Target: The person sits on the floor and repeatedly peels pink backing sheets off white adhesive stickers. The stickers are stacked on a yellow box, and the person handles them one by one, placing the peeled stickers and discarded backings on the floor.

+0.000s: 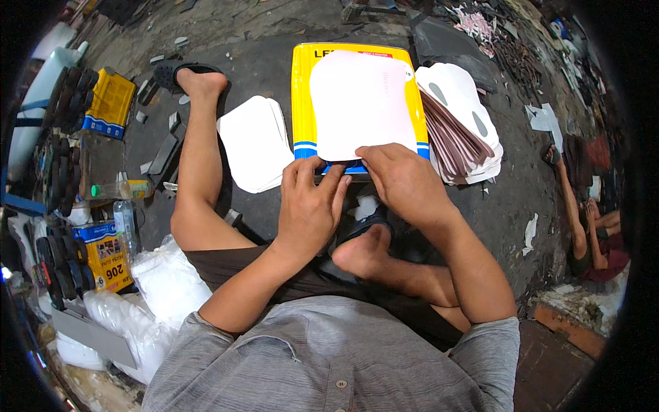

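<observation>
A pale pinkish-white sheet [364,103] with rounded corners lies on a yellow and blue tin [302,103] in front of me. My right hand [408,182] pinches the sheet's near edge between thumb and fingers. Beside it, my left hand [309,202] has its fingers curled at the same edge, by a small dark thing that is mostly hidden. To the left lies a small pile of white cut sheets [254,144]. On the right a thick fanned stack of white and brown cut pieces [467,117] has grey oval marks on top.
My bare leg [199,151] stretches out left of the white pile. Further left stand yellow tins [110,99], bottles [123,220], dark soles [65,172] and plastic bags [168,275]. Scraps [473,24] litter the far right floor. Another person [597,233] sits at the right rim.
</observation>
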